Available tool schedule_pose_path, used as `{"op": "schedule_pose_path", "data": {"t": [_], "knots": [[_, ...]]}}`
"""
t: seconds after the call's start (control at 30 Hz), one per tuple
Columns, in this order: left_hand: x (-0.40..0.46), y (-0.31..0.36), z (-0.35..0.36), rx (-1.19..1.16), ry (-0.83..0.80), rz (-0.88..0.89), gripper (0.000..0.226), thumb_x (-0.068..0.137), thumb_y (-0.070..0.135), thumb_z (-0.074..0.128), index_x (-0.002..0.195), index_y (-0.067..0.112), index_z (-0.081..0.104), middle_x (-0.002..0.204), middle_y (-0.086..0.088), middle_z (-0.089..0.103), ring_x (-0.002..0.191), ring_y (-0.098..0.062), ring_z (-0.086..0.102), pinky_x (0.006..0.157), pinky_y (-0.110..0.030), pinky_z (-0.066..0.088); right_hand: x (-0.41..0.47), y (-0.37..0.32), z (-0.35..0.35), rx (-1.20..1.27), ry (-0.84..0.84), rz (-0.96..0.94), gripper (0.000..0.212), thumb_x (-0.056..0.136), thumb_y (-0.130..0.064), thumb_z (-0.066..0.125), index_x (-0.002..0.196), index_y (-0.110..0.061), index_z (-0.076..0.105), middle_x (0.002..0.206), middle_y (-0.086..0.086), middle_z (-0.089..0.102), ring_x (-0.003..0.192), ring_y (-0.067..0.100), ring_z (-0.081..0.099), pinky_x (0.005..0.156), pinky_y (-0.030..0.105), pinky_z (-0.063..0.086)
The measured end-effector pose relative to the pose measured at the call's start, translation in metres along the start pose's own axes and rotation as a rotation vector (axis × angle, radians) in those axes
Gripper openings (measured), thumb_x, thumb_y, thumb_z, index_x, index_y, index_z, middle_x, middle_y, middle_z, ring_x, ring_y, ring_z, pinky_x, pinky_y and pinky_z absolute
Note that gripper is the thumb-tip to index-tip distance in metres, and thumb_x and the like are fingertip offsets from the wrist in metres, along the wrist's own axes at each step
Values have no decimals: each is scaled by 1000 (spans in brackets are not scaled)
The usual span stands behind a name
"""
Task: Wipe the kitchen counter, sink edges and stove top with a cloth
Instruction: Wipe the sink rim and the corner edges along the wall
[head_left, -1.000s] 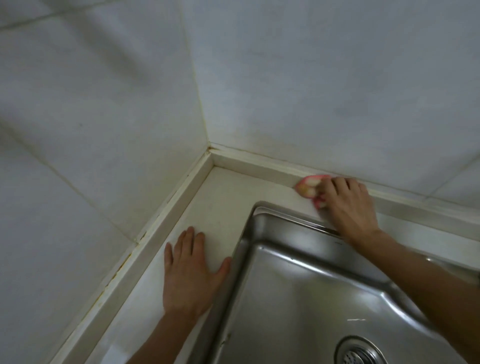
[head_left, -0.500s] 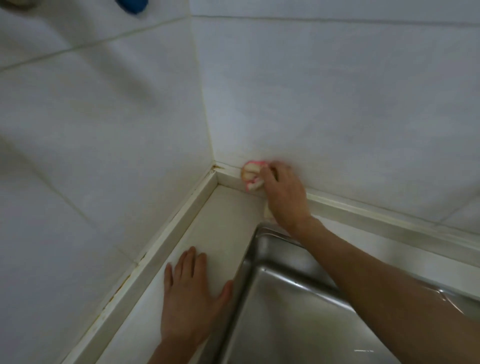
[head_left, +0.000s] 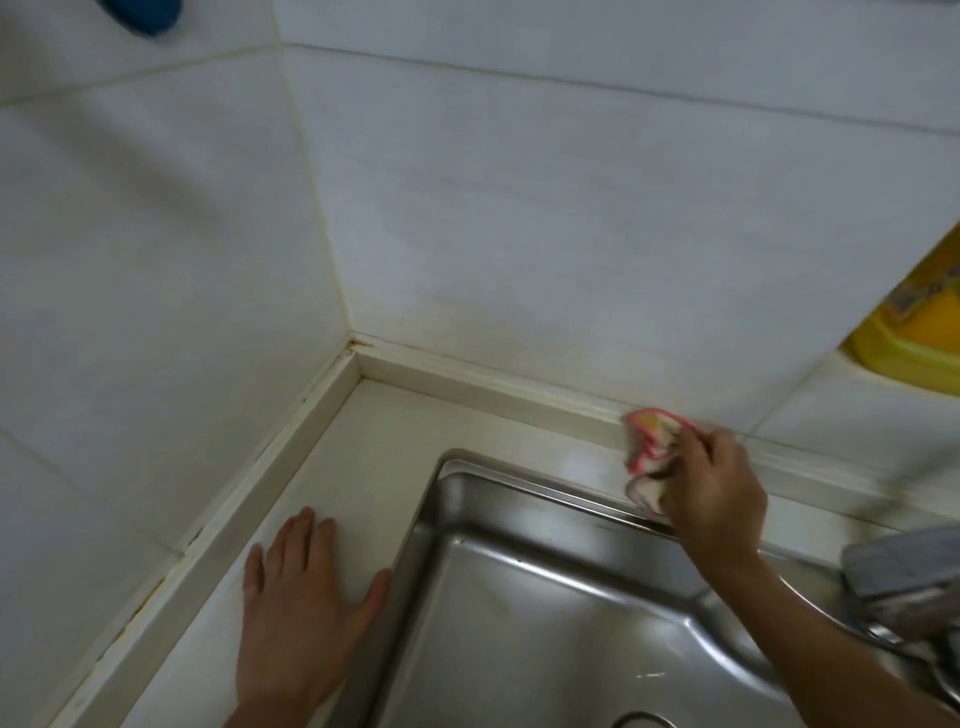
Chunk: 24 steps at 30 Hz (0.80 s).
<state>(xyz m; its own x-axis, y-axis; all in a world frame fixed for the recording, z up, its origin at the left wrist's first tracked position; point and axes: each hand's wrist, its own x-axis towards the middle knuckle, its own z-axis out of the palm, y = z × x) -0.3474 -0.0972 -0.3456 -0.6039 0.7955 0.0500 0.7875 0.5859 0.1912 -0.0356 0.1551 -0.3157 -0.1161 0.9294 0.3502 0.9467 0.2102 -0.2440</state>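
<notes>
Wiping along the back ledge at centre right: right hand (head_left: 714, 493) clenches the bunched pink-edged cloth (head_left: 649, 457), pressing it where surface (head_left: 363, 467) meets wall trim, just behind the sink (head_left: 545, 597) rim. Left hand (head_left: 306, 603) lies flat, fingers released, likely bracing. Tap (head_left: 904, 577) blurred; yellow container (head_left: 914, 332) cut off; stove unseen.
</notes>
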Motion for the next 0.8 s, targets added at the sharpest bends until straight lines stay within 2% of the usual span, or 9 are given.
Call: {"op": "schedule_pose_path", "data": {"t": [0.1,0.2,0.3,0.43,0.6,0.63,0.7,0.77,0.8], "knots": [[-1,3,0,1,-9,3,83,75,72,37,131,12,53,145,-13,48,137,-29,41,116,-55,26,-2,21,-24,-10,-51,267,68,58,-40,85,117,-17,60,103,16,50,93,43,56,72,47,49],[-1,2,-2,0,-16,6,84,78,73,35,134,13,51,148,-11,45,139,-27,37,118,-53,22,-4,10,-33,194,105,447,50,79,-36,53,115,-2,61,105,27,53,94,49,55,79,50,45],[-1,4,-2,-12,-24,10,82,77,70,38,130,10,55,144,-14,49,136,-30,42,116,-55,26,-8,-19,-22,478,265,375,41,81,-28,50,114,-4,58,106,25,61,96,44,57,82,47,45],[-1,0,0,8,-29,15,81,79,71,38,131,10,54,143,-15,51,135,-30,43,115,-55,27,1,-99,0,709,216,251,28,83,-28,57,106,-12,59,100,15,64,91,35,58,82,43,46],[-2,2,-2,2,-16,8,78,78,71,42,130,14,53,144,-11,50,137,-28,42,116,-55,27,-3,-228,28,914,163,1,12,82,-15,65,94,-13,66,108,10,62,104,19,54,93,21,41],[-1,3,-2,-7,-19,-1,80,77,73,41,132,16,52,147,-10,48,139,-27,40,118,-54,25,-5,-250,35,941,91,-19,12,84,-18,67,96,-13,66,113,10,59,105,16,53,94,24,42],[1,3,-1,-8,-20,-17,83,76,75,37,135,18,48,151,-7,42,143,-24,34,121,-52,19,-7,-286,52,890,-295,-52,38,87,-34,66,119,-16,59,135,9,45,118,18,48,103,35,39],[2,-1,2,9,-14,-11,85,75,76,36,135,18,48,151,-7,42,143,-24,35,120,-52,20,-12,-309,70,610,-599,-251,68,85,-43,62,145,-25,34,153,3,24,134,26,34,110,57,27],[3,-3,3,19,-5,0,85,75,75,37,134,16,50,149,-9,44,141,-25,37,119,-53,23,-15,-314,76,454,-631,-396,76,85,-41,61,150,-26,24,157,2,18,136,29,30,109,64,24]]}}
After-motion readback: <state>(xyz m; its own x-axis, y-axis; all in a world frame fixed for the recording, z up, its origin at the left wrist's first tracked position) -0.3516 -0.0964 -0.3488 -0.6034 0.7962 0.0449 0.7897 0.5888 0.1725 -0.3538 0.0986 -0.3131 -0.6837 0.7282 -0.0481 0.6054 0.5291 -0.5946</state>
